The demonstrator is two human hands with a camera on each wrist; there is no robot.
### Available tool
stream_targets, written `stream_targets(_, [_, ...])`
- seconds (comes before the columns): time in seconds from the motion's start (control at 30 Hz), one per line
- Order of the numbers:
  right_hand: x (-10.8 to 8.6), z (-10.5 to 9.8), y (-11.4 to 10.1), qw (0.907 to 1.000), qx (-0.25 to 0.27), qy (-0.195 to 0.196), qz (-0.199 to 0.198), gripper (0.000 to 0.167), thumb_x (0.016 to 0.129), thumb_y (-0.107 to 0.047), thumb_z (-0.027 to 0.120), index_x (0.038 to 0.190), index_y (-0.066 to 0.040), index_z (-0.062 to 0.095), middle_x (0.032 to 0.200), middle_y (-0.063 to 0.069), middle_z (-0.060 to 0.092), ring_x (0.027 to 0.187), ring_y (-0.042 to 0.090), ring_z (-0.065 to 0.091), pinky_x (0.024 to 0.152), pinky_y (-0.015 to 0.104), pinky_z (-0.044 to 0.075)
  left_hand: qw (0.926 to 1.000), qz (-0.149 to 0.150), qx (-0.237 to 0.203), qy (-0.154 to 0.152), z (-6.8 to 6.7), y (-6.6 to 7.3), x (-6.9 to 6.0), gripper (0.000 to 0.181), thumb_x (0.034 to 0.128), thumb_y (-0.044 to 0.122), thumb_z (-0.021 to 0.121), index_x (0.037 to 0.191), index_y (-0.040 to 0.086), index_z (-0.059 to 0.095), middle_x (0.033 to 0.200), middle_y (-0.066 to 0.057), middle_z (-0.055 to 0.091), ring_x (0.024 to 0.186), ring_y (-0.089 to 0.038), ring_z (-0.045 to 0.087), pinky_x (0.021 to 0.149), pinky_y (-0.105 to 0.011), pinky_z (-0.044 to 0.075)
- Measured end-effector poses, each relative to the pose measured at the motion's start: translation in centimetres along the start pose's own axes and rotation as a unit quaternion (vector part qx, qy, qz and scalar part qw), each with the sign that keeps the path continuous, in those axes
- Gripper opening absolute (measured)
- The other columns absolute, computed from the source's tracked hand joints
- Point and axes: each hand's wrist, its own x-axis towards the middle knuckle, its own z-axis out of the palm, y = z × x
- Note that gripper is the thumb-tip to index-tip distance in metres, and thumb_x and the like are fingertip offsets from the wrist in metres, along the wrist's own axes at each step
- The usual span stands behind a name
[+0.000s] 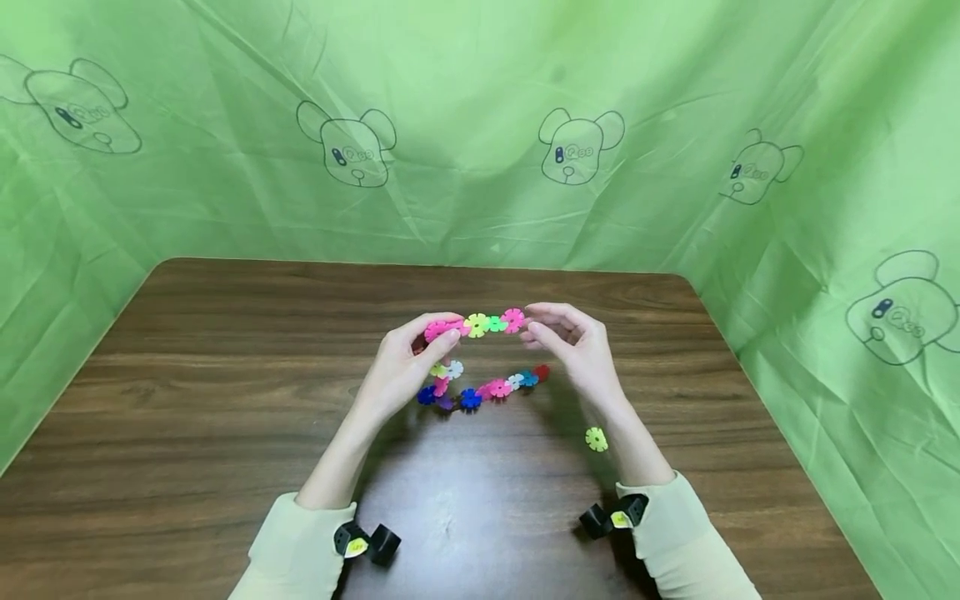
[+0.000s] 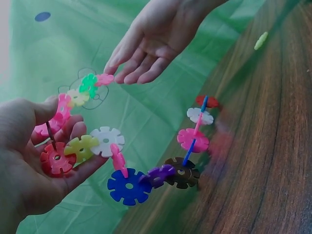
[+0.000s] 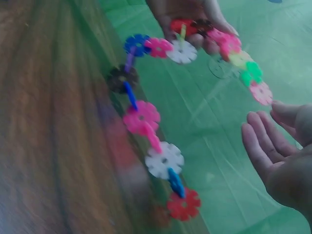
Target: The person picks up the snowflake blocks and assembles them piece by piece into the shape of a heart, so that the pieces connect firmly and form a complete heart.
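Note:
A chain of interlocking flower-shaped plastic discs (image 1: 470, 400) in many colours hangs in a curved loop above the table. My left hand (image 1: 405, 358) pinches it near pink discs on the upper stretch; in the left wrist view, red and yellow discs (image 2: 82, 148) lie against its fingers. My right hand (image 1: 581, 346) is at the upper end, with fingers loosely bent beside the last pink disc (image 3: 261, 93). Its fingertips come very close to that disc; contact is hard to tell. The chain's other end is a red disc (image 3: 184, 204), hanging free.
A single yellow-green flower disc (image 1: 596, 439) lies on the brown wooden table (image 1: 225, 400) beside my right forearm. Green cloth (image 1: 465, 208) with drawn bear heads hangs behind the table and along its sides. Both wrists wear small black devices (image 1: 384, 544).

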Motion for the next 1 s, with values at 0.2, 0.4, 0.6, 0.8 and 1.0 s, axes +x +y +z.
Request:
stream_targets(0.2, [-0.4,-3.0,-0.1,0.9990,-0.040,-0.019,-0.002,0.036,0.097,-0.011,0.072,0.129,0.005,0.064,0.107,0.003,0.077,0.092,0.018,0.076,0.086,0.037,0.062,1.0000,0.001,0.003,0.003,0.3,0.1,0.2,0.027,0.1016,0.035,0.066,0.126,0.023,0.071,0.104,-0.006,0.076,0.090,-0.012,0.069,0.076,-0.024,0.054])
stream_targets(0.4, [-1.5,-5.8,0.8,0.9895,-0.124,-0.073,0.019,0.035,0.095,-0.015,0.074,0.129,-0.007,0.068,0.117,0.011,0.075,0.105,0.018,0.074,0.090,0.028,0.059,1.0000,-0.001,0.005,0.004,0.1,0.0,0.2,0.028,0.1015,0.034,0.066,0.126,0.023,0.071,0.103,-0.006,0.076,0.085,-0.013,0.069,0.073,-0.026,0.054])
stream_targets(0.6, [-2.7,-7.9,1.8,0.9751,-0.174,-0.131,0.043,0.041,0.092,-0.014,0.078,0.131,-0.007,0.068,0.122,0.021,0.072,0.111,0.026,0.071,0.092,0.028,0.058,1.0000,-0.009,0.002,0.002,-0.2,-0.1,0.1,0.027,0.1010,0.037,0.066,0.125,0.027,0.070,0.101,-0.003,0.075,0.080,-0.020,0.070,0.069,-0.030,0.054])
stream_targets(0.8, [-4.0,-9.8,3.1,0.9601,-0.190,-0.196,0.059,0.048,0.086,-0.011,0.083,0.131,-0.004,0.067,0.124,0.020,0.071,0.108,0.032,0.070,0.091,0.028,0.058,0.9999,-0.011,0.006,0.002,-0.1,-0.2,0.0,0.027,0.1011,0.038,0.066,0.126,0.027,0.070,0.102,-0.003,0.075,0.081,-0.020,0.070,0.071,-0.026,0.054])
stream_targets(1.0, [-5.2,-11.3,4.4,0.9464,-0.213,-0.240,0.036,0.050,0.079,-0.009,0.089,0.125,-0.007,0.071,0.115,0.014,0.074,0.101,0.026,0.068,0.085,0.029,0.059,0.9999,-0.012,0.002,0.000,0.1,-0.3,-0.3,0.027,0.1013,0.036,0.066,0.126,0.026,0.070,0.101,-0.004,0.074,0.081,-0.020,0.069,0.071,-0.025,0.054])
